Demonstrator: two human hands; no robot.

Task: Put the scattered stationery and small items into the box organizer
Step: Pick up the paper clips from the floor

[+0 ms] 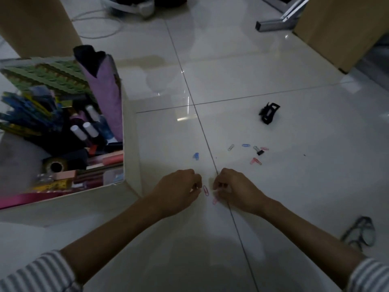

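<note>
Two hands picking paper clips off the tiled floor

The left hand (179, 191) and right hand (236, 190) curl their fingers on either side of a pink paper clip (205, 190). I cannot tell whether either grip already holds one. The clip lies flat on slick tile, so sliding a fingertip under its edge should work best. The box organizer (128, 148) stands near at 10 o'clock. At 1 o'clock lie loose clips (245, 145), a binder clip (260, 152) and a claw clip (269, 113).

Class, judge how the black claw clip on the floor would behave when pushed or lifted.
The black claw clip looks rigid and openwork, so probably stiff and light. On the glossy floor tile it would likely slide, not roll, given its angular shape.
</note>
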